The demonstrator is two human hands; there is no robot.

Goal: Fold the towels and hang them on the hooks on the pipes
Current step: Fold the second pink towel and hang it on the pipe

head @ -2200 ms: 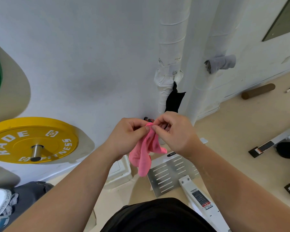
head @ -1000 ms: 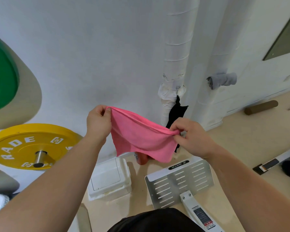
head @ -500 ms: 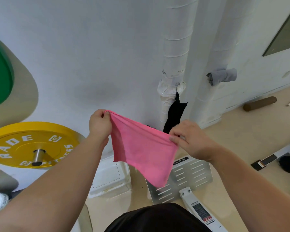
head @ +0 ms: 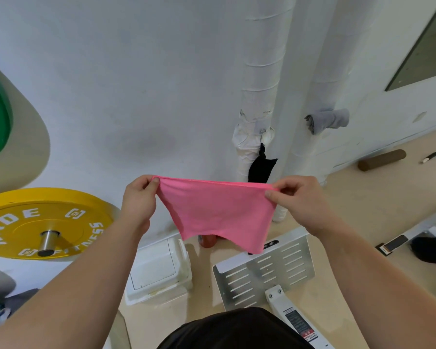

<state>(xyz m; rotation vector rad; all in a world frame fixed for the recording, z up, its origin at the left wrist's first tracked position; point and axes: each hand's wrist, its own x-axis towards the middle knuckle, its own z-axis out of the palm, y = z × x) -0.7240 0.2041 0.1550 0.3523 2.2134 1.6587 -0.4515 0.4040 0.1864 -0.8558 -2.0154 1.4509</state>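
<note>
- The left hand (head: pixel 138 202) pinched the upper left corner of the pink towel (head: pixel 217 212), thumb and fingers curled on the hem.
- The right hand (head: pixel 300 200) pinched the upper right corner, so the towel hung spread flat between both hands.
- Beyond the right hand, a black towel (head: pixel 261 167) hung from the nearer wrapped pipe (head: pixel 259 71).
- Farther right, a grey towel (head: pixel 329 120) sat on the second pipe (head: pixel 330 59).
- Left of the left hand stood a yellow weight plate (head: pixel 35 222).
</note>
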